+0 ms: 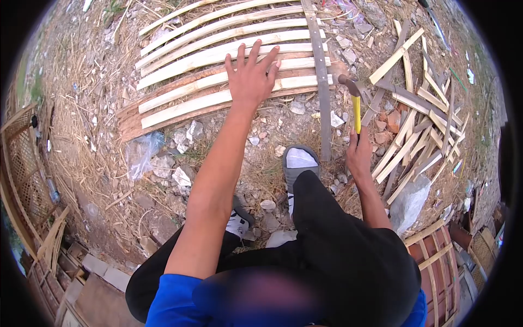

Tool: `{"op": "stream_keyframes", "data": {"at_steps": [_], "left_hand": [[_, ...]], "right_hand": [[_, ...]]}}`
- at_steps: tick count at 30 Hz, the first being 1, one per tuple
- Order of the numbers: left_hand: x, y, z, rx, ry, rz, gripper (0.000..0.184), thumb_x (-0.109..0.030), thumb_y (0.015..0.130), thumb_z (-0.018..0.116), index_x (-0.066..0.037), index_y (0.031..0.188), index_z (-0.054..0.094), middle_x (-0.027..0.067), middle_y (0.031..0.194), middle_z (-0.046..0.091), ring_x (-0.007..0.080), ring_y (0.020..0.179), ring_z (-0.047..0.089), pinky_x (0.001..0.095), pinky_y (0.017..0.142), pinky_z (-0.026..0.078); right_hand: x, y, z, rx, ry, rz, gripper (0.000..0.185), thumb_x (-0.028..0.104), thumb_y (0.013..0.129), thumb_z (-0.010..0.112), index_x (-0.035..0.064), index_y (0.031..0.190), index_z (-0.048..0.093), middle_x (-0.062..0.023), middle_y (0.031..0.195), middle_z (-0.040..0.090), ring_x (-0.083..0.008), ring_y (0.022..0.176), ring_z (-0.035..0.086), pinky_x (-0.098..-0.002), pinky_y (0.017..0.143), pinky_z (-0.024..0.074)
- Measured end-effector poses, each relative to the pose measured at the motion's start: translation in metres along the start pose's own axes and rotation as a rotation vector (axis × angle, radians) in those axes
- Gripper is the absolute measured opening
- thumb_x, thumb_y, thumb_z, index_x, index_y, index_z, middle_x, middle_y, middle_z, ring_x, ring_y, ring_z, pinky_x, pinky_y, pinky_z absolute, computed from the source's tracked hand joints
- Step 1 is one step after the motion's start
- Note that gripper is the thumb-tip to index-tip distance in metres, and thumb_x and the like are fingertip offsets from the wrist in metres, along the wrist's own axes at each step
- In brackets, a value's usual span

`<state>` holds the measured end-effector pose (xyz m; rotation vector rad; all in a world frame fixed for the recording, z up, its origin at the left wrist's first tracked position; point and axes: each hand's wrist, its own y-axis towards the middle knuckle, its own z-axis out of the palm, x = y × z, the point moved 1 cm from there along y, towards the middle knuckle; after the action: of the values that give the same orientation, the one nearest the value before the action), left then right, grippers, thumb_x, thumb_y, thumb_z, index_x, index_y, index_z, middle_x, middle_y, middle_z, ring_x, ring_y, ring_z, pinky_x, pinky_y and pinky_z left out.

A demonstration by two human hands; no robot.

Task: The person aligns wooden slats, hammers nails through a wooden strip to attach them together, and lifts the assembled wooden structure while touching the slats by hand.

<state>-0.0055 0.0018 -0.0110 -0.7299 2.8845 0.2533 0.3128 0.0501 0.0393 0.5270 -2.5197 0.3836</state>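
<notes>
My left hand [251,76] lies spread over the pale wooden slats [190,61], its fingers stretched across several of them. The slats run side by side on the ground, and their right ends meet a grey wooden strip [320,71] that crosses them and shows small nail heads. In my right hand [359,155] is a hammer [357,111] with a yellow and black handle. Its head rests close to the right edge of the grey strip, near the lower slats. A brown board [128,122] lies beneath the lower slats.
A loose pile of wooden strips [419,103] lies on the right, with a large stone [411,201] below it. Crumpled clear plastic [144,152] sits left of my arm. Lattice panels [24,147] stand at the far left; a reddish slatted panel [436,261] is at lower right.
</notes>
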Motion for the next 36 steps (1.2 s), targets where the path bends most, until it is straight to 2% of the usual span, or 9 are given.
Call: {"op": "stream_keyframes", "data": {"at_steps": [2, 12, 14, 17, 19, 21, 23, 27, 36], "left_hand": [[0.000, -0.005, 0.001, -0.010, -0.013, -0.007, 0.044, -0.052, 0.101, 0.041, -0.045, 0.143, 0.048, 0.0014, 0.156, 0.039, 0.0328, 0.145, 0.032, 0.0609, 0.118, 0.014], [0.000, 0.001, 0.000, -0.027, -0.031, 0.003, 0.041, -0.049, 0.100, 0.046, -0.038, 0.139, 0.055, 0.0030, 0.155, 0.040, 0.0337, 0.144, 0.033, 0.0622, 0.115, 0.019], [0.000, -0.002, -0.002, -0.032, -0.066, 0.014, 0.039, -0.044, 0.099, 0.051, -0.034, 0.136, 0.058, 0.0042, 0.154, 0.041, 0.0343, 0.144, 0.033, 0.0631, 0.114, 0.020], [-0.039, -0.031, -0.039, -0.206, -0.365, 0.011, 0.040, -0.030, 0.092, 0.065, -0.011, 0.127, 0.059, 0.0143, 0.130, 0.054, 0.0369, 0.128, 0.045, 0.0551, 0.108, 0.031], [-0.087, -0.063, -0.055, 0.095, -0.679, -0.280, 0.050, -0.030, 0.091, 0.067, -0.001, 0.129, 0.053, 0.0200, 0.123, 0.054, 0.0355, 0.120, 0.049, 0.0506, 0.102, 0.037], [-0.135, -0.098, -0.030, 0.167, -0.907, -0.597, 0.058, -0.037, 0.093, 0.066, 0.004, 0.130, 0.049, 0.0208, 0.115, 0.057, 0.0318, 0.112, 0.055, 0.0500, 0.096, 0.042], [-0.170, -0.118, 0.008, 0.343, -1.278, -0.903, 0.047, -0.042, 0.099, 0.058, 0.001, 0.116, 0.051, 0.0134, 0.091, 0.061, 0.0234, 0.085, 0.064, 0.0430, 0.075, 0.052], [-0.181, -0.092, -0.038, 0.500, -1.747, -0.917, 0.034, -0.037, 0.109, 0.037, -0.009, 0.092, 0.044, 0.0007, 0.069, 0.050, 0.0097, 0.052, 0.049, 0.0255, 0.051, 0.044], [-0.178, -0.108, -0.031, 0.452, -1.700, -0.924, 0.030, -0.037, 0.108, 0.042, -0.009, 0.096, 0.047, -0.0018, 0.071, 0.047, 0.0072, 0.055, 0.046, 0.0241, 0.049, 0.041]], "right_hand": [[0.003, -0.006, -0.015, -0.016, 0.001, 0.135, 0.020, 0.022, 0.105, 0.047, 0.0019, 0.108, 0.049, -0.0247, 0.069, 0.058, -0.0467, 0.062, 0.059, -0.0517, 0.054, 0.0404], [0.035, 0.018, -0.023, -0.091, 0.124, 0.001, 0.028, 0.024, 0.105, 0.048, -0.0004, 0.117, 0.056, -0.0190, 0.072, 0.057, -0.0328, 0.063, 0.057, -0.0429, 0.059, 0.0429], [0.034, 0.019, -0.013, -0.046, 0.197, 0.105, 0.028, 0.024, 0.105, 0.048, -0.0016, 0.114, 0.056, -0.0171, 0.072, 0.057, -0.0284, 0.063, 0.055, -0.0411, 0.059, 0.0420], [0.010, 0.007, 0.007, -0.027, 0.302, 0.258, 0.029, 0.025, 0.105, 0.049, -0.0029, 0.111, 0.056, -0.0126, 0.071, 0.055, -0.0210, 0.064, 0.051, -0.0378, 0.059, 0.0404], [-0.008, -0.008, 0.020, -0.031, 0.470, 0.381, 0.031, 0.026, 0.105, 0.049, -0.0042, 0.106, 0.056, -0.0072, 0.073, 0.054, -0.0153, 0.066, 0.049, -0.0351, 0.060, 0.0402], [-0.027, -0.021, 0.026, -0.092, 0.476, 0.404, 0.032, 0.026, 0.105, 0.049, -0.0044, 0.108, 0.056, -0.0070, 0.075, 0.054, -0.0153, 0.067, 0.050, -0.0347, 0.061, 0.0412], [-0.027, -0.028, 0.018, -0.107, 0.480, 0.444, 0.033, 0.026, 0.105, 0.049, -0.0050, 0.115, 0.057, -0.0082, 0.079, 0.056, -0.0170, 0.068, 0.052, -0.0351, 0.064, 0.0438], [-0.045, -0.034, 0.013, -0.105, 0.341, 0.339, 0.035, 0.025, 0.104, 0.049, -0.0054, 0.121, 0.055, -0.0128, 0.079, 0.058, -0.0210, 0.069, 0.055, -0.0375, 0.066, 0.0453], [-0.010, -0.002, 0.005, -0.030, 0.213, 0.231, 0.026, 0.024, 0.102, 0.052, -0.0004, 0.110, 0.054, -0.0213, 0.076, 0.060, -0.0394, 0.070, 0.061, -0.0475, 0.064, 0.0438]]}}
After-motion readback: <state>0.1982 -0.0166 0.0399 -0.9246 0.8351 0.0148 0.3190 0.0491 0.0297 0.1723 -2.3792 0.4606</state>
